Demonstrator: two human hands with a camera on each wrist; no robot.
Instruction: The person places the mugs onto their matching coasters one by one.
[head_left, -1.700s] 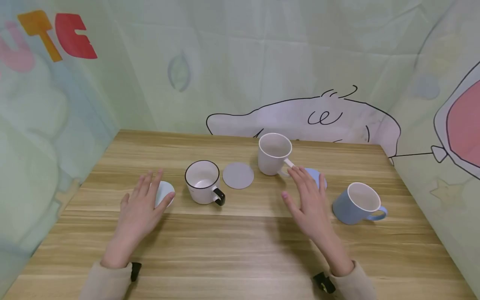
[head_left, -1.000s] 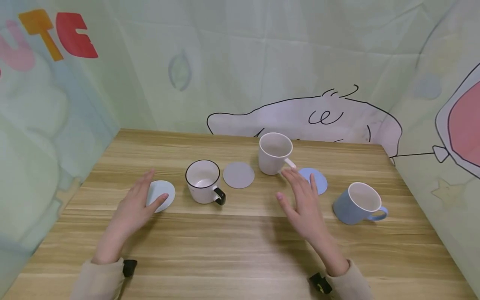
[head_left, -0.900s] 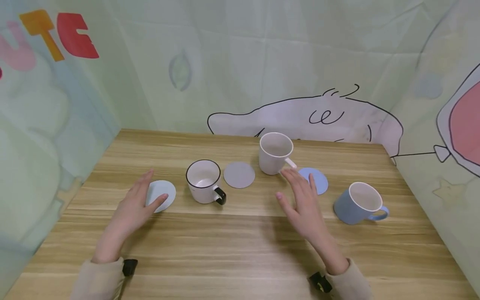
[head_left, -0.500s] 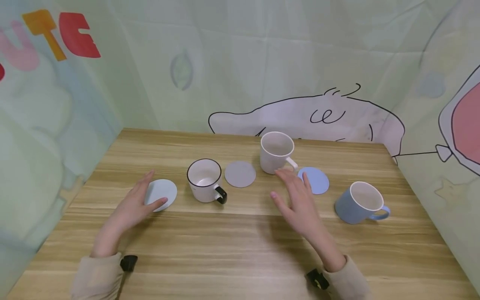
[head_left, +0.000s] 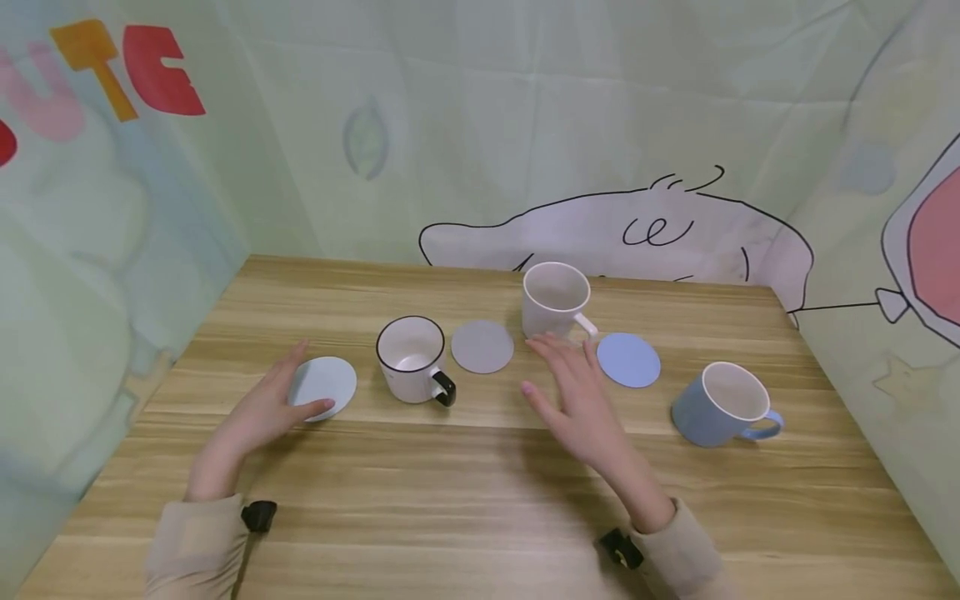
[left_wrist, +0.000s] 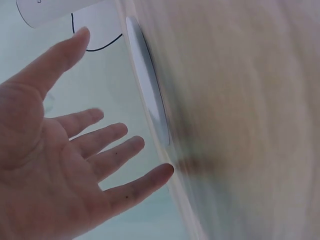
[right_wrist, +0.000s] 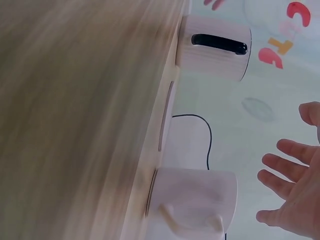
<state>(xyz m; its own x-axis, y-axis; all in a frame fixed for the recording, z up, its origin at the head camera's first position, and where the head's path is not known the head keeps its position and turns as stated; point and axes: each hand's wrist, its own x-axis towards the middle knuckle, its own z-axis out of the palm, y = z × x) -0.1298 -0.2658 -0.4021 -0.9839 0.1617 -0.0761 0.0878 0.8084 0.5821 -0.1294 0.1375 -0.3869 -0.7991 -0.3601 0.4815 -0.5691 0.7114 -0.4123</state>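
My left hand (head_left: 258, 412) hovers with spread, relaxed fingers over the left side of a pale blue round coaster (head_left: 333, 385); in the left wrist view the little finger (left_wrist: 150, 185) is close to the tabletop. Reaching toward a pale pinkish-white mug (head_left: 543, 318), my right hand (head_left: 573, 408) has its fingers apart and holds nothing. Its fingertips overlap the mug's lower front in the head view, while the right wrist view shows them apart from that mug (right_wrist: 192, 192). A white mug with a black rim and handle (head_left: 408, 375) stands between the hands, beside a grey coaster (head_left: 482, 347).
To the right lie a blue coaster (head_left: 628, 360) and a blue mug (head_left: 701, 417) with its handle pointing right. All stand on a wood-grain table (head_left: 420, 517). A printed cloth backdrop (head_left: 465, 125) rises behind the table and along both sides.
My right hand has moved left from the blue coaster to in front of the pinkish-white mug, uncovering that coaster. My left hand has shifted left, showing more of the pale coaster. Mugs and coasters stay put.
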